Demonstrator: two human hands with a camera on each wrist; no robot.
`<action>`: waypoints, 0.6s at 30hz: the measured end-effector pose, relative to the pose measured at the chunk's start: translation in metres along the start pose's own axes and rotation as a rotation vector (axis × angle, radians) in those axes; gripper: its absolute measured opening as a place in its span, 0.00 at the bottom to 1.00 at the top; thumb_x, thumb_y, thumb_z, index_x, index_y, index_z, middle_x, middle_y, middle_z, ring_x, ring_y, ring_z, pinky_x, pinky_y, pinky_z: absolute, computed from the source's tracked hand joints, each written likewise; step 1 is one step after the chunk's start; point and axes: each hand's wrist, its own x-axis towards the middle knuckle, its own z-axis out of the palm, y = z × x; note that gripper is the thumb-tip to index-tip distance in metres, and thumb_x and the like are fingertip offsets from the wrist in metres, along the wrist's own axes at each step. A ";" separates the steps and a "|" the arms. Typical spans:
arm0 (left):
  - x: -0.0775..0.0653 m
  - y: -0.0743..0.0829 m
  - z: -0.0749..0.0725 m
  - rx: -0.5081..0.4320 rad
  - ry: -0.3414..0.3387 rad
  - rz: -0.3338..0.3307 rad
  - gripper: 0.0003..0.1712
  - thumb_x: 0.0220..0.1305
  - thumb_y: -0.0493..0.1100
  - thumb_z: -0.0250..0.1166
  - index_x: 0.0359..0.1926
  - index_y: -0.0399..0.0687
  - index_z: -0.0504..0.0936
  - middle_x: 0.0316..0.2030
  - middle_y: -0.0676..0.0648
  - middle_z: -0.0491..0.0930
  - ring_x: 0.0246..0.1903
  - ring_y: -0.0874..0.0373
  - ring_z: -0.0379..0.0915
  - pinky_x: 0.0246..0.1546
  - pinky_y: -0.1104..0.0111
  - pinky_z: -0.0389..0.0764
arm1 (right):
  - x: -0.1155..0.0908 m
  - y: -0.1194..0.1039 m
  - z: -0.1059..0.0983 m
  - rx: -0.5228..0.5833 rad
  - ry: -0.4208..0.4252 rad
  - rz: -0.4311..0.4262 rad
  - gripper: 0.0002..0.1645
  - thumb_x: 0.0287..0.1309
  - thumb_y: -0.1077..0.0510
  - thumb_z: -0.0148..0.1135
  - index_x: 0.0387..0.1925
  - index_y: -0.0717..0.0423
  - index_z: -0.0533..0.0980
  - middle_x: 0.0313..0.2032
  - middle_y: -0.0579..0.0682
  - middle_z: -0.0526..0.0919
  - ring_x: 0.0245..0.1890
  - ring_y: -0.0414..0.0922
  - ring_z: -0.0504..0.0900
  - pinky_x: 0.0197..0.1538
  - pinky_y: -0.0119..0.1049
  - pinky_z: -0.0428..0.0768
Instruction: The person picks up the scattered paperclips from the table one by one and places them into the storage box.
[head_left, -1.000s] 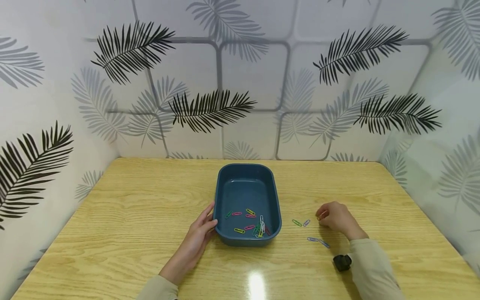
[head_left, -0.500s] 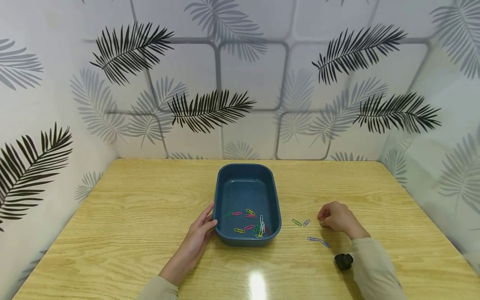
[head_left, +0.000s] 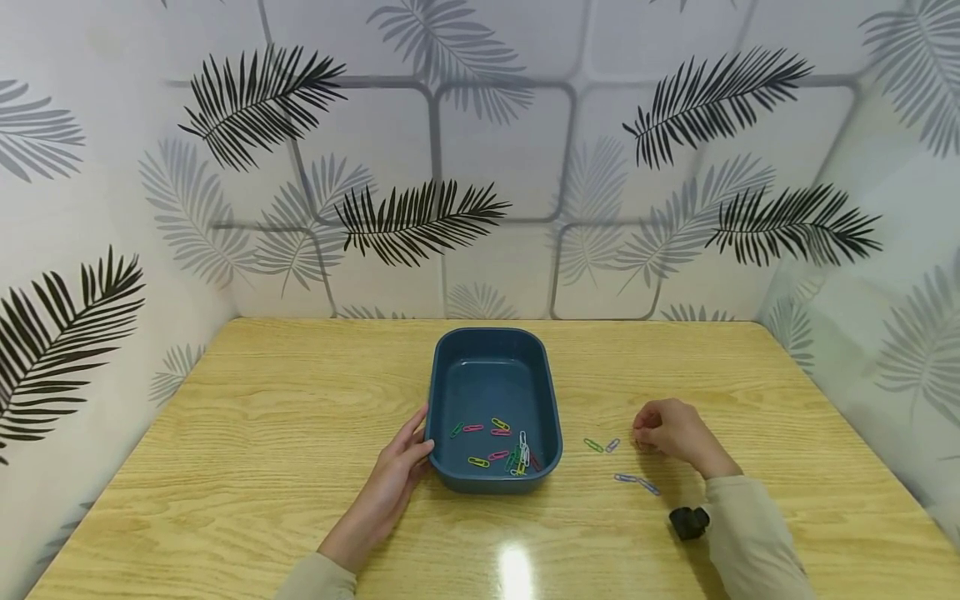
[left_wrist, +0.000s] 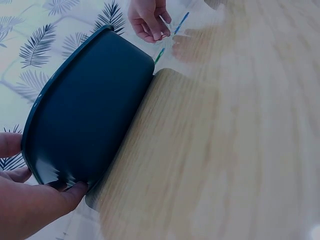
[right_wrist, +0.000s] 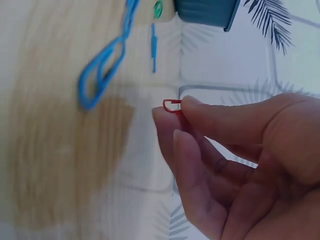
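Note:
My left hand point(head_left: 397, 467) holds the dark blue tray point(head_left: 495, 346) by its left side, thumb at the rim. In the left wrist view, fingers point(left_wrist: 75, 192) press low on the tray's outer wall. Several coloured paperclips, yellow, pink, green, white and red, lie in the tray's near half. Right of the tray, my right hand point(head_left: 675, 433) pinches a red paperclip point(right_wrist: 167, 106) between thumb and fingertips, low over the table. Its other fingers are bent. Near this hand lie a green paperclip point(head_left: 593, 446), a small bluish paperclip point(head_left: 612, 446) and two blue paperclips point(head_left: 626, 478) end to end.
The wooden table point(head_left: 300, 383) runs back to a wall point(head_left: 495, 150) with a leaf pattern. A black wrist camera point(head_left: 688, 522) sits by the right sleeve point(head_left: 753, 533). Bright glare point(head_left: 514, 571) shows on the table's front part.
The fingers of my right hand have shifted slightly around the small paperclip, and the hand stays in nearly the same place. The left hand and the tray have not moved.

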 end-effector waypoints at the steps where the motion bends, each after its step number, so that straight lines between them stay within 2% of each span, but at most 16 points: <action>1: 0.000 0.000 0.000 -0.001 0.000 -0.001 0.35 0.72 0.36 0.48 0.76 0.44 0.47 0.69 0.30 0.54 0.68 0.40 0.53 0.67 0.52 0.55 | 0.000 -0.001 0.000 0.016 0.007 -0.006 0.02 0.57 0.70 0.62 0.30 0.67 0.77 0.24 0.50 0.80 0.23 0.44 0.78 0.24 0.39 0.78; 9: 0.000 0.001 0.000 -0.003 0.007 -0.008 0.35 0.73 0.35 0.47 0.76 0.44 0.47 0.69 0.31 0.55 0.68 0.41 0.54 0.67 0.52 0.56 | -0.002 -0.014 0.000 0.074 0.067 -0.034 0.04 0.61 0.69 0.59 0.35 0.69 0.77 0.28 0.52 0.81 0.28 0.51 0.83 0.30 0.42 0.83; 15: 0.000 0.001 0.001 -0.004 0.009 -0.006 0.34 0.73 0.35 0.46 0.76 0.44 0.47 0.70 0.31 0.54 0.68 0.41 0.53 0.66 0.52 0.56 | -0.003 -0.024 0.000 0.073 0.143 -0.063 0.05 0.61 0.67 0.61 0.36 0.68 0.78 0.29 0.53 0.83 0.31 0.54 0.84 0.33 0.43 0.83; 18: 0.000 0.001 0.001 -0.001 0.009 -0.006 0.34 0.73 0.35 0.46 0.76 0.43 0.47 0.70 0.31 0.54 0.68 0.41 0.53 0.66 0.52 0.56 | -0.004 -0.030 0.000 0.057 0.181 -0.081 0.04 0.61 0.66 0.62 0.35 0.66 0.79 0.29 0.53 0.84 0.32 0.54 0.84 0.33 0.41 0.83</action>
